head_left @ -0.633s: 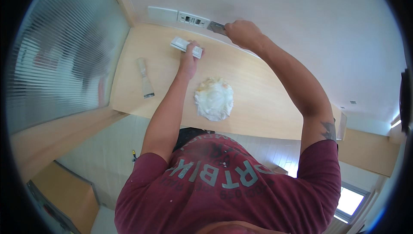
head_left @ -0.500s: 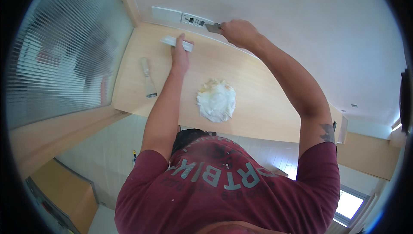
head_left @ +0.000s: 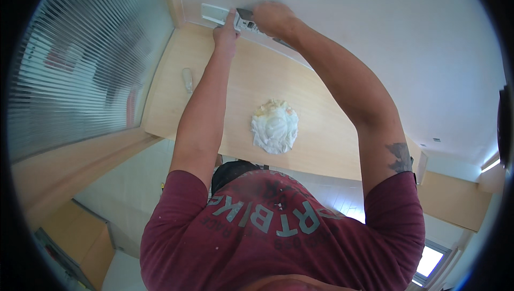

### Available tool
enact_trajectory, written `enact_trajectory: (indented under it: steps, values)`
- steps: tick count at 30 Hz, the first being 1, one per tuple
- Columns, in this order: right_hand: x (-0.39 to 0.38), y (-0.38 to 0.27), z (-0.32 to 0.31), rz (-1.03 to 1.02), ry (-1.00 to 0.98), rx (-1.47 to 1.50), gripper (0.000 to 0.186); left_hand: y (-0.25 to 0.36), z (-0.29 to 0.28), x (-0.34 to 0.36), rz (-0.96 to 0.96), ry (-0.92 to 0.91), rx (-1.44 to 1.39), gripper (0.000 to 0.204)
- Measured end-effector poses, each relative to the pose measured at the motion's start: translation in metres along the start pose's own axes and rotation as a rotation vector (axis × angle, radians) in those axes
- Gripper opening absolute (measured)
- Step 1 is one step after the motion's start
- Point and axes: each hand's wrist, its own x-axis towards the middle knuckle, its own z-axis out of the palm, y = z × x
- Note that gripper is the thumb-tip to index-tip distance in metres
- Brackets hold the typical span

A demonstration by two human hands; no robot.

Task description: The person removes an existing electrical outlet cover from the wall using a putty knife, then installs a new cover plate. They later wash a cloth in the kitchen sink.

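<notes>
My right hand (head_left: 274, 19), slightly blurred, closes round a putty knife (head_left: 244, 14). Its grey blade lies over the left part of a white socket panel (head_left: 250, 25) on the wall. Close beside it, my left hand (head_left: 226, 38) grips a long white plate (head_left: 235, 24), index finger stretched up along it. This plate partly overlaps a blank white wall panel (head_left: 213, 11), and where one ends and the other starts is hard to tell. A narrow grey strip (head_left: 284, 43) shows under my right wrist; its kind is unclear.
A second putty knife (head_left: 187, 79) lies on the pale wooden surface (head_left: 235, 103), partly behind my left forearm. A crumpled white cloth (head_left: 275, 126) lies in the middle. Ribbed glass (head_left: 96, 61) in a wooden frame stands at the left; a white wall (head_left: 375, 34) rises behind.
My left hand has moved up with the white plate from above the wooden surface to the wall panels. My right hand has shifted left, taking the blade along the socket panel.
</notes>
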Motion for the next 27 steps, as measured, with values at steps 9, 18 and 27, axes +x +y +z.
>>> enact_trajectory:
  steps: [9, 18, 27]
  values:
    - [0.001, -0.013, -0.013, -0.047, 0.019, -0.087, 0.025, 0.003, -0.006, -0.001, 0.075, -0.004, 0.038, 0.042]
    - [0.016, -0.004, -0.016, -0.105, -0.081, -0.097, 0.032, -0.001, -0.020, 0.005, 0.094, -0.097, 0.016, 0.037]
    - [0.011, -0.002, -0.012, -0.082, -0.033, -0.083, 0.017, 0.002, -0.021, 0.003, 0.070, -0.085, 0.000, 0.043]
